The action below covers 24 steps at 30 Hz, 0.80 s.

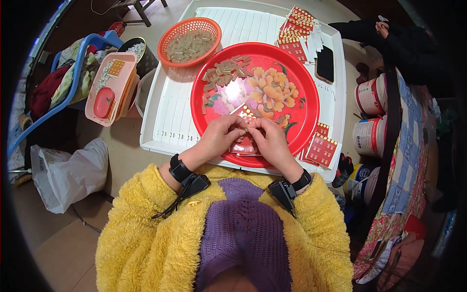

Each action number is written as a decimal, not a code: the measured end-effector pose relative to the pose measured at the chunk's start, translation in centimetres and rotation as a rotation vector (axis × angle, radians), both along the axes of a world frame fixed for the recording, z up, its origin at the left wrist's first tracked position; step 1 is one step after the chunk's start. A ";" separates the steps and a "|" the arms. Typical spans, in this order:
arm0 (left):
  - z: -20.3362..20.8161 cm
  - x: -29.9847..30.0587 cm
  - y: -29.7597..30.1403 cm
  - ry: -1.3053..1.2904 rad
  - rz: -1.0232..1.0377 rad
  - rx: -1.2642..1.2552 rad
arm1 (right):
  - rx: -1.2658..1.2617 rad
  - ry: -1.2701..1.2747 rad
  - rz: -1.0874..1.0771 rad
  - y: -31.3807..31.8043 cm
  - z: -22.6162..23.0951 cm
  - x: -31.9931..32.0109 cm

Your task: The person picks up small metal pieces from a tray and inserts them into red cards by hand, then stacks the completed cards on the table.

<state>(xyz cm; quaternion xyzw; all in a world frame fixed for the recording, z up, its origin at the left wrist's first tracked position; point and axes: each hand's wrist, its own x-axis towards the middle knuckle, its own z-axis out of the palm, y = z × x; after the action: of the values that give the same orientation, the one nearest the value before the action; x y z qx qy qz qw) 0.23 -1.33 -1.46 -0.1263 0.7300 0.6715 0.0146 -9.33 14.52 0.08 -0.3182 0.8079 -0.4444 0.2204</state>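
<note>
My left hand [220, 137] and my right hand [273, 145] meet over the near part of a round red tray [198, 114] with a flower print. Below my fingers lies a red card [244, 146] with rows of small gold dots, partly covered by both hands. Thumbs and forefingers of the two hands are pinched together close to each other at the card's middle. Whatever they hold is too small and hidden to name. Small clear tube-like pieces [224, 73] are heaped on the tray's far left part.
The tray rests on a white slatted table [168, 114]. An orange basket [209, 28] of similar pieces stands far left. Red cards [322, 150] lie near right, more cards [293, 45] far right beside a phone [325, 64]. A pink bin [127, 62] stands left; another person [404, 41] is far right.
</note>
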 end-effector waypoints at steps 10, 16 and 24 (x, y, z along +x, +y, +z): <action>0.0 0.1 -0.6 0.037 0.029 0.058 | -0.037 0.065 -0.042 -0.1 -1.0 -0.8; 3.1 -3.0 -8.1 0.358 0.259 -0.500 | 0.047 0.551 0.061 -1.0 -0.4 -0.1; 4.9 -3.6 -12.2 0.317 0.159 -1.097 | 0.153 0.625 0.105 -1.6 -0.4 0.2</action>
<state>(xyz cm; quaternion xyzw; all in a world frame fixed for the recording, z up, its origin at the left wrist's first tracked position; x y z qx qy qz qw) -3.40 -13.48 3.40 -0.0680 0.9530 0.2044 -0.2131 -9.13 12.89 -0.28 -0.4629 0.8501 -0.2510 0.0076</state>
